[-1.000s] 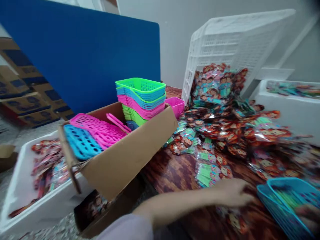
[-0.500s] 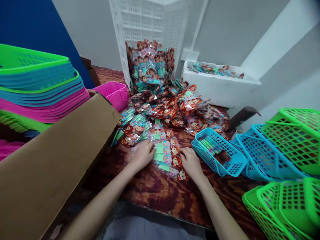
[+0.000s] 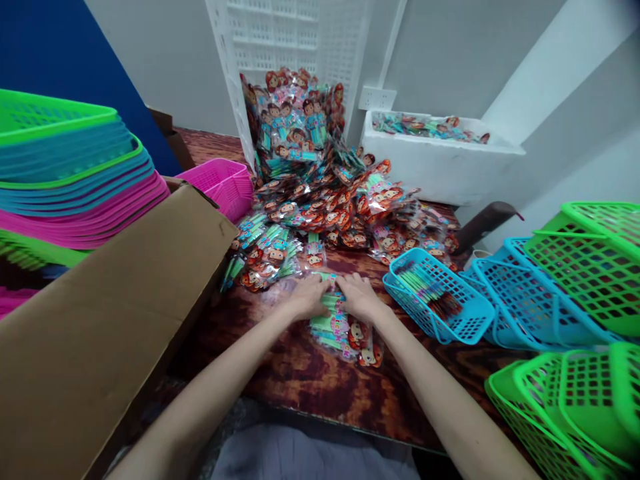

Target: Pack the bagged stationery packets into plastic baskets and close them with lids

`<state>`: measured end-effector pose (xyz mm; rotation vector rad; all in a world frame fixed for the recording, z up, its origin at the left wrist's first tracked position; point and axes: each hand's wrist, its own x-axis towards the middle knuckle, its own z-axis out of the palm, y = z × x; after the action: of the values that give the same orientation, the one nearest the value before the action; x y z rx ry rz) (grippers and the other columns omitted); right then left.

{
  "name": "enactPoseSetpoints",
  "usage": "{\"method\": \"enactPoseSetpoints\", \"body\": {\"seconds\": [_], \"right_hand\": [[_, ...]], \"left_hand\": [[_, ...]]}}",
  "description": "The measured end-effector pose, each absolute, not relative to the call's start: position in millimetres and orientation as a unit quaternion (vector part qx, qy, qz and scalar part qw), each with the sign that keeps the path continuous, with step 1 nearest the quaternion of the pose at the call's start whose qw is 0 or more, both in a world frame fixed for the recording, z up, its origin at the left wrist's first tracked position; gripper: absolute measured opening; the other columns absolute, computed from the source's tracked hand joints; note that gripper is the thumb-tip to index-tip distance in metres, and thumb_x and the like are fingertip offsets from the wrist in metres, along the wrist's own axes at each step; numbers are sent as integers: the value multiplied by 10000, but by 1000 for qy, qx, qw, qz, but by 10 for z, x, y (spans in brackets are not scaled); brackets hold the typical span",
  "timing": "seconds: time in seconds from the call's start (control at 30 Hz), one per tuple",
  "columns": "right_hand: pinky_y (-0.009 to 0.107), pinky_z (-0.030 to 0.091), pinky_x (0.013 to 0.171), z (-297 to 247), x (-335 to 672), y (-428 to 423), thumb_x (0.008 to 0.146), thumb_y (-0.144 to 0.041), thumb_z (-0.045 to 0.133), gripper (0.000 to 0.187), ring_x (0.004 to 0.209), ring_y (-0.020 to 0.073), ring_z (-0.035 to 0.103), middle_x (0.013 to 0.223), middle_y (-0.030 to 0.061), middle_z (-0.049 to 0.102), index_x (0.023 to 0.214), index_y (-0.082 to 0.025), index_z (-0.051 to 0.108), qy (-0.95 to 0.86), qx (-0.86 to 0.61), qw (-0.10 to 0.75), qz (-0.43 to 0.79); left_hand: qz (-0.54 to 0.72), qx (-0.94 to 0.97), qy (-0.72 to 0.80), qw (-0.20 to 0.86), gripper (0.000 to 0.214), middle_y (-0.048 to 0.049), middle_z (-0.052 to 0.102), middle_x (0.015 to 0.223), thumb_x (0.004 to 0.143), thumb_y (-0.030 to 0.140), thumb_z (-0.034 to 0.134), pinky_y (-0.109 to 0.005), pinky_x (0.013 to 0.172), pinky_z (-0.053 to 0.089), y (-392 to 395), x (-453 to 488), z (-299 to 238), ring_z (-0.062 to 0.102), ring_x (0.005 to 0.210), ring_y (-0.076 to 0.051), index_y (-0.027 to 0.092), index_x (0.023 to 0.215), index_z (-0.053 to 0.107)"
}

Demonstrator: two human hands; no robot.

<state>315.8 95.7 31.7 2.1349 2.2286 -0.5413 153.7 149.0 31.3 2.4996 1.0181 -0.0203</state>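
Clear plastic packets (image 3: 333,328), showing pale green sticks and red-haired cartoon heads, lie overlapped in a short row on the dark wooden table. Over the row's far left side is my left hand (image 3: 309,297), its fingers curled onto the packets. Opposite it, my right hand (image 3: 358,297) grips the same packets from the right, covering several of the cartoon heads. Both sets of fingertips nearly meet, and part of what they hold is hidden. A large heap of similar packets (image 3: 320,207) rises just beyond my hands.
A cardboard box (image 3: 120,300) and stacked baskets (image 3: 75,167) stand left, near a pink basket (image 3: 220,183). At right are a blue basket (image 3: 437,293) of packets, blue baskets (image 3: 520,287) and green baskets (image 3: 570,407). Behind stand a white crate (image 3: 275,40) and a foam box (image 3: 430,163).
Both hands have moved away from me along the row and closer together, from its sides to over its far part. The nearest packets have shifted slightly right.
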Motion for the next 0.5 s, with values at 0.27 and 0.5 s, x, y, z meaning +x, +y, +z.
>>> {"method": "enactPoseSetpoints", "body": {"seconds": [0.27, 0.5], "right_hand": [[242, 359, 672, 375, 3521, 905, 807, -326, 700, 210, 808, 161, 557, 882, 3, 634, 947, -180, 647, 671, 706, -25, -225], [304, 369, 890, 347, 3194, 1113, 772, -283, 732, 268, 1164, 240, 480, 1239, 78, 571, 1002, -188, 634, 671, 710, -23, -211]], "left_hand": [[109, 881, 386, 249, 304, -76, 573, 1152, 918, 296, 586, -344, 892, 465, 1301, 1253, 292, 566, 1040, -224, 188, 1190, 504], [45, 921, 322, 215, 346, -87, 575, 1177, 777, 278, 759, -400, 986, 409, 972, 1275, 246, 510, 1149, -291, 195, 1074, 603]]}}
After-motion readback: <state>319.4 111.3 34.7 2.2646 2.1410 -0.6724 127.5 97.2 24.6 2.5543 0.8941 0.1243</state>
